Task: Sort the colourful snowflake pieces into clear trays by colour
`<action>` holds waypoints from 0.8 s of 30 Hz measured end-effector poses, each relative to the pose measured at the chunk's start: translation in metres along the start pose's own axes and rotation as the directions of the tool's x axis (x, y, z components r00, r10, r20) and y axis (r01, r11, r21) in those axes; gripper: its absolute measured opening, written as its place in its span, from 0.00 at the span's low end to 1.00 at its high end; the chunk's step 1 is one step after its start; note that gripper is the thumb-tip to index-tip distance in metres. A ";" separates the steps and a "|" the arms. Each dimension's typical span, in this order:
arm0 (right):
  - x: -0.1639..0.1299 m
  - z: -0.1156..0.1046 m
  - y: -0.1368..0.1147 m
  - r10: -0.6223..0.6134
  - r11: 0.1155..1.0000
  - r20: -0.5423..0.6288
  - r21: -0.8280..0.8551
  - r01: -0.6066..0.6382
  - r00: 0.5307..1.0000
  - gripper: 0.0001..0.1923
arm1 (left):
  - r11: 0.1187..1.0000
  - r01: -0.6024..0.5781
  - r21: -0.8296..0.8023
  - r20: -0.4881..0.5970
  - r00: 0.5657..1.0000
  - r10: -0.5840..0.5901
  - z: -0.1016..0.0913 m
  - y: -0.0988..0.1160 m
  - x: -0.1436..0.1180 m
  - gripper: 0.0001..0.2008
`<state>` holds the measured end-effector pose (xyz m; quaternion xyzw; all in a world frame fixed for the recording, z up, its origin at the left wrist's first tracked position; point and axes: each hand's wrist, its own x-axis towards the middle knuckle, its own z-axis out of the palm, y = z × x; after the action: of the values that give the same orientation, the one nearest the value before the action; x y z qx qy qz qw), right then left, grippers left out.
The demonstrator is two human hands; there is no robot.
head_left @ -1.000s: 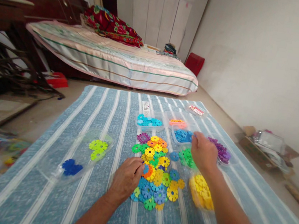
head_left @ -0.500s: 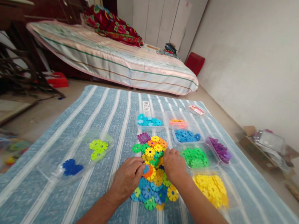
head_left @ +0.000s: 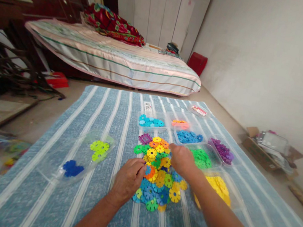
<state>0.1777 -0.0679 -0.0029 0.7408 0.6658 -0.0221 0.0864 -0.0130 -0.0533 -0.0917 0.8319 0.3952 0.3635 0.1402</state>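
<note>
Through my feed I see lime discs (head_left: 99, 151) and dark blue discs (head_left: 72, 169) grouped at left. The left hand (head_left: 128, 177) curls at the central mixed pile (head_left: 160, 181), which I judge unsorted: bright, flat, flower-notched. The right hand (head_left: 183, 160) is at its right edge; I can't tell if their fingers clamp anything. Rightward, boxed green discs (head_left: 202, 158) and yellow discs (head_left: 219, 187) look sorted.

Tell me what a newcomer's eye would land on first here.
Probably the mixed pile of bright notched discs on the blue striped cloth, with the left hand at its left edge and the right hand at its upper right. Next, the clear tubs of pieces grouped by colour, beyond the pile and to its right. Farther back, the red flowered quilt stands out on the pale bed.
</note>
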 end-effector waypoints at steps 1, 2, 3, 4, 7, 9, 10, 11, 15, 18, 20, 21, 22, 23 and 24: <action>0.004 -0.004 0.005 0.008 1.000 -0.015 0.011 -0.008 1.000 0.16 | 1.000 -0.006 0.003 -0.004 1.000 0.006 0.000 0.000 0.000 0.11; 0.008 -0.009 0.010 0.019 1.000 -0.035 0.020 -0.018 0.999 0.15 | 1.000 -0.011 0.007 -0.006 1.000 0.011 0.000 0.000 0.000 0.11; 0.012 -0.014 0.015 0.034 0.999 -0.055 0.026 -0.033 0.998 0.16 | 1.000 -0.016 0.011 -0.005 1.000 0.016 0.000 -0.001 0.000 0.11; 0.016 -0.020 0.020 0.056 0.998 -0.081 0.028 -0.054 0.995 0.16 | 1.000 -0.018 0.015 -0.005 1.000 0.018 0.001 -0.001 -0.001 0.11; 0.022 -0.037 0.032 0.152 0.988 -0.186 0.026 -0.150 0.971 0.19 | 1.000 -0.015 0.021 -0.004 1.000 0.015 0.001 -0.001 -0.001 0.11; 0.020 -0.045 0.036 0.195 0.981 -0.243 0.023 -0.195 0.950 0.20 | 1.000 -0.012 0.019 -0.002 1.000 0.012 0.001 -0.001 -0.001 0.11; 0.016 -0.046 0.035 0.186 0.982 -0.243 0.015 -0.188 0.952 0.20 | 1.000 -0.010 0.018 0.002 1.000 0.010 0.001 -0.001 -0.001 0.11; 0.012 -0.045 0.033 0.161 0.986 -0.221 0.005 -0.164 0.962 0.19 | 1.000 -0.011 0.019 0.006 1.000 0.011 0.001 -0.001 -0.001 0.11; -0.014 -0.019 0.013 0.008 1.000 -0.027 -0.014 -0.009 1.000 0.11 | 0.999 -0.013 0.029 0.018 1.000 0.013 0.000 -0.001 0.000 0.11; -0.032 0.008 -0.001 -0.031 0.999 0.063 -0.007 0.031 0.998 0.10 | 0.999 -0.013 0.032 0.019 1.000 0.013 0.001 -0.002 0.000 0.10; -0.039 0.021 -0.006 -0.042 0.999 0.099 -0.004 0.043 0.994 0.11 | 0.999 -0.018 0.032 0.018 1.000 0.017 0.002 -0.003 -0.001 0.10; -0.042 0.025 -0.007 -0.049 0.999 0.109 -0.001 0.050 0.993 0.12 | 0.999 -0.021 0.034 0.017 1.000 0.020 0.002 -0.003 -0.001 0.11; -0.044 0.027 -0.007 -0.056 0.998 0.114 0.002 0.057 0.992 0.13 | 0.999 -0.023 0.035 0.015 1.000 0.023 0.003 -0.003 -0.002 0.11; -0.045 0.028 -0.007 -0.063 0.998 0.114 0.006 0.062 0.991 0.13 | 0.999 -0.025 0.037 0.015 1.000 0.024 0.003 -0.003 -0.002 0.11; -0.046 0.029 -0.007 -0.066 0.998 0.111 0.010 0.065 0.992 0.13 | 0.999 -0.026 0.039 0.014 1.000 0.025 0.003 -0.004 -0.002 0.11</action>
<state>0.1683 -0.1172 -0.0249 0.7164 0.6839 -0.0683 0.1203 -0.0138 -0.0525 -0.0967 0.8419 0.3908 0.3517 0.1218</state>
